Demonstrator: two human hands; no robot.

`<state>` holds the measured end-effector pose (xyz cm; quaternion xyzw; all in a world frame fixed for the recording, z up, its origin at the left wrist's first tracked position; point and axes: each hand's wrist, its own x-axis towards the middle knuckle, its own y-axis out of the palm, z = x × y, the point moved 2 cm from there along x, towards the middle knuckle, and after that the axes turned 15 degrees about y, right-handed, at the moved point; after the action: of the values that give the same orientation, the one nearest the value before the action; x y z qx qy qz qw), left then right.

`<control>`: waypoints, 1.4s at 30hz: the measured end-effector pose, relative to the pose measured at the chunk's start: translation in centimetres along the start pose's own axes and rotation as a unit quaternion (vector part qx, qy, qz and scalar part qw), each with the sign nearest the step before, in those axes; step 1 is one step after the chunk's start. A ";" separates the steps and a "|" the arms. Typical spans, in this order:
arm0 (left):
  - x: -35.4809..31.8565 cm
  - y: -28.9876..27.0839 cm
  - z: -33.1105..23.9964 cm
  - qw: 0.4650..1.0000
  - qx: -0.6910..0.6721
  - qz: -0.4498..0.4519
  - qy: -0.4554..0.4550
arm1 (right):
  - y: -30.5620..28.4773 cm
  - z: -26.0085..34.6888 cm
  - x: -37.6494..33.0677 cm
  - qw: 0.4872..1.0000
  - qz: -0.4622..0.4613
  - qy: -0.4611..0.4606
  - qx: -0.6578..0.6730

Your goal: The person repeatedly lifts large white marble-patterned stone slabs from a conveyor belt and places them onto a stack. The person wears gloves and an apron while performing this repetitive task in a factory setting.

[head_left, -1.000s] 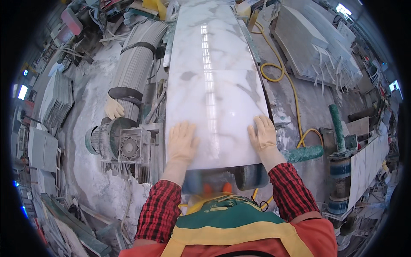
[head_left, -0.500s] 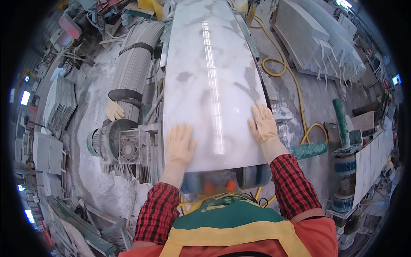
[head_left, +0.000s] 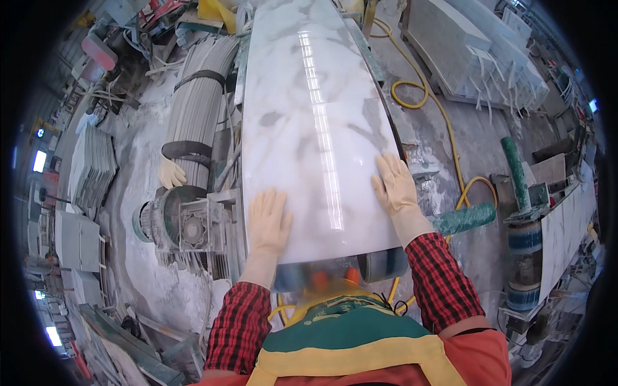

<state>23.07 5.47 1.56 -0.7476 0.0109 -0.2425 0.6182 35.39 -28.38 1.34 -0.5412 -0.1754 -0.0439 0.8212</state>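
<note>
A long, polished white stone slab (head_left: pixel 302 154) with grey patches stretches away from me, its glossy top reflecting a strip of light. My left hand (head_left: pixel 268 222), in a cream rubber glove, lies flat on its near left part with the fingers stretched out. Near the right edge, my right hand (head_left: pixel 397 190) wears a matching glove and rests on the slab, fingers extended and thumb apart. Neither hand is wrapped around anything. Below the slab's near end, blue rollers (head_left: pixel 383 265) show in part.
Left of the slab stand a dusty motor (head_left: pixel 187 222), a loose glove (head_left: pixel 172 172) and a strapped bundle of thin strips (head_left: pixel 196 109). On the right are a green roller (head_left: pixel 467 219), a yellow hose (head_left: pixel 450 141) and stacked stone slabs (head_left: pixel 450 51).
The view has tilted slightly, so surrounding things appear a little shifted. Both hands stay flat on the slab in nearly the same places.
</note>
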 end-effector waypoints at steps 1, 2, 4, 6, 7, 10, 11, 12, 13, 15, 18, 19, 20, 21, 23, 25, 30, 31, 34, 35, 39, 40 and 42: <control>0.0 -0.1 0.0 1.000 0.004 -0.003 0.004 | 0.1 -0.1 0.0 1.000 -0.006 -0.003 0.002; 0.0 -0.2 0.0 1.000 0.004 0.000 0.002 | 0.2 -0.1 -0.1 1.000 -0.012 -0.006 0.004; -0.3 -0.2 -0.3 1.000 -0.004 0.009 -0.006 | -0.1 -0.1 -0.3 1.000 -0.014 -0.009 0.009; -0.4 -0.2 -0.2 0.999 -0.016 0.031 -0.019 | -0.2 0.0 -0.3 1.000 -0.012 -0.011 0.019; -0.5 -0.1 -0.2 0.999 -0.022 0.042 -0.026 | -0.3 0.0 -0.3 1.000 -0.010 -0.012 0.019; -0.9 0.0 -0.2 0.999 -0.019 0.039 -0.026 | -0.6 0.2 -0.3 1.000 -0.009 -0.014 0.022; -1.0 0.0 -0.2 0.999 -0.019 0.040 -0.026 | -0.7 0.3 -0.4 1.000 -0.012 -0.016 0.024; -1.0 0.0 -0.3 0.999 -0.019 0.040 -0.026 | -0.7 0.3 -0.4 0.999 -0.015 -0.017 0.026; -1.0 0.0 -0.3 0.999 -0.019 0.040 -0.025 | -0.6 0.3 -0.5 0.999 -0.018 -0.018 0.024; -1.1 -0.1 -0.4 0.999 -0.021 0.036 -0.023 | -0.4 0.1 -0.8 0.999 -0.025 -0.020 0.019; -1.4 -0.1 -0.4 0.999 -0.028 0.030 -0.023 | -0.3 -0.1 -0.9 1.000 -0.009 -0.007 0.018; -1.5 -0.1 -0.4 0.999 -0.029 0.027 -0.023 | -0.3 -0.1 -0.9 1.000 -0.011 -0.009 0.019; -1.6 -0.1 -0.4 0.999 -0.025 0.021 -0.021 | -0.4 -0.1 -1.0 1.000 -0.013 -0.011 0.020; -1.6 0.1 -0.4 0.999 -0.020 0.015 -0.020 | -0.4 -0.1 -0.9 1.000 -0.015 -0.014 0.022; -1.8 0.0 -0.5 1.000 -0.015 0.009 -0.019 | -0.5 0.0 -1.0 1.000 -0.009 -0.014 0.025; -1.8 0.0 -0.6 1.000 -0.018 0.007 -0.018 | -0.6 0.1 -1.1 0.999 -0.010 -0.012 0.028; -1.9 -0.2 -0.8 1.000 -0.021 0.005 -0.016 | -1.0 0.3 -1.4 1.000 -0.003 -0.004 0.029; -2.0 -0.2 -0.8 1.000 -0.021 0.002 -0.016 | -0.9 0.3 -1.5 1.000 -0.002 -0.004 0.030; -2.1 -0.2 -0.9 1.000 -0.020 0.002 -0.017 | -0.8 0.0 -1.7 1.000 -0.003 -0.003 0.030; -2.2 -0.2 -1.0 1.000 -0.019 0.001 -0.016 | -0.7 -0.1 -1.8 1.000 -0.006 -0.003 0.029; -2.3 -0.2 -1.1 1.000 -0.015 -0.001 -0.012 | -0.9 0.0 -2.0 1.000 -0.003 0.002 0.025; -2.4 -0.2 -1.1 1.000 -0.014 0.000 -0.011 | -1.0 0.0 -2.1 1.000 -0.001 0.004 0.026; -2.4 -0.3 -1.2 1.000 -0.012 0.004 -0.013 | -1.1 0.1 -2.2 1.000 0.004 0.008 0.028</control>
<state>20.39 5.19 1.12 -0.7577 0.0086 -0.2307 0.6104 33.02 -28.96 1.61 -0.5186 -0.1676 -0.0399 0.8375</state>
